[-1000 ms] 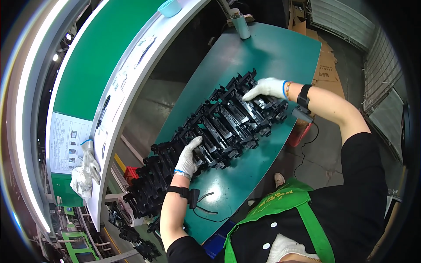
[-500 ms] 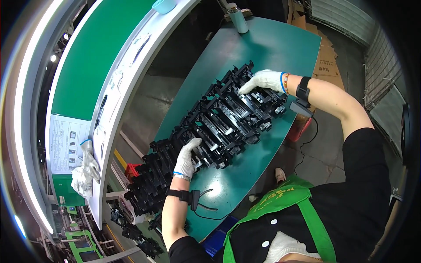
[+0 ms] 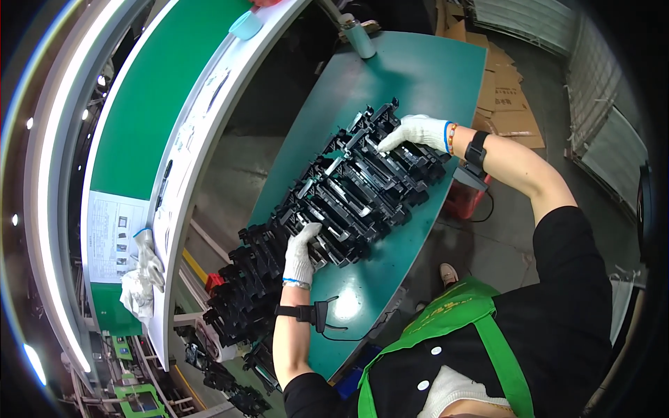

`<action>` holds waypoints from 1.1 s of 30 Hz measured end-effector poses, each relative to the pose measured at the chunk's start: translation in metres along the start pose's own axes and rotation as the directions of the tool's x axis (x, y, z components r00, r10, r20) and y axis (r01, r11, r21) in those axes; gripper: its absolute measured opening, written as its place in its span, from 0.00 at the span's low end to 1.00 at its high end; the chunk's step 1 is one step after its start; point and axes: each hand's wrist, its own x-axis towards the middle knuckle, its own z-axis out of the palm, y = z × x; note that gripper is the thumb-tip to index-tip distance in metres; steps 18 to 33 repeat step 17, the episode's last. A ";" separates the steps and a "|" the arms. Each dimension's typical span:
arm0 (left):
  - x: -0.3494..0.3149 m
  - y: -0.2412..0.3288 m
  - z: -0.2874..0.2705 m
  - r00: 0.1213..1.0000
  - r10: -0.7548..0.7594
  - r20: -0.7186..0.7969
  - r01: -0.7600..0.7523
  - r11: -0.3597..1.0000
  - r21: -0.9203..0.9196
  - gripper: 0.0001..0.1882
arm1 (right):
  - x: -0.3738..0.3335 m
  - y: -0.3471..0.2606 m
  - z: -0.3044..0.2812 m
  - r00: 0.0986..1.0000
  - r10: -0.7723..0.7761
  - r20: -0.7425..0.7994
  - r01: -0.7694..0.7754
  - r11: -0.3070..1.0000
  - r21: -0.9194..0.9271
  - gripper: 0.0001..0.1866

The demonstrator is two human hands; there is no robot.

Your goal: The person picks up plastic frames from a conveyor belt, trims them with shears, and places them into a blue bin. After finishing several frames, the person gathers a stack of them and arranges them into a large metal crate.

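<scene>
Many similar black plastic frames (image 3: 362, 182), with silvery strips in places, stand packed side by side in a slanting row on a green table (image 3: 359, 296). My left hand (image 3: 301, 255), in a white knit glove, presses against the row partway along, fingers closed round a part's edge. At the upper right end my right hand (image 3: 416, 132), gloved alike, grips the outer frames from above, its fingertips reaching in among them. Left of my left hand, more black frames (image 3: 244, 285) lie close together, outside the stretch between my hands. The undersides of both hands are hidden.
A bottle (image 3: 359, 40) stands at the table's far end. To the left runs a white-edged shelf (image 3: 180, 202) with a light-blue bowl (image 3: 245, 26), a pen (image 3: 164, 182) and crumpled gloves (image 3: 143, 279). Flattened cardboard (image 3: 507, 97) and a red bin (image 3: 463, 200) lie beyond the table's right edge.
The view has shifted and turned slightly. Both hands keep their hold, and the row between them appears a little nearer the table's right edge.
</scene>
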 end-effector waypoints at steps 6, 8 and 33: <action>-0.058 0.009 0.026 0.979 0.158 0.126 -0.160 0.987 0.006 0.16 | -0.069 0.061 -0.007 0.989 -0.107 -0.102 0.119 0.985 0.127 0.19; -0.074 0.005 0.034 0.964 0.197 0.181 -0.201 0.980 0.000 0.16 | -0.102 0.084 -0.006 0.980 -0.123 -0.157 0.150 0.973 0.176 0.20; -0.184 -0.049 0.068 0.792 0.133 0.595 -0.244 0.963 0.111 0.27 | -0.415 0.184 0.091 0.691 -0.065 -0.720 0.144 0.988 0.049 0.29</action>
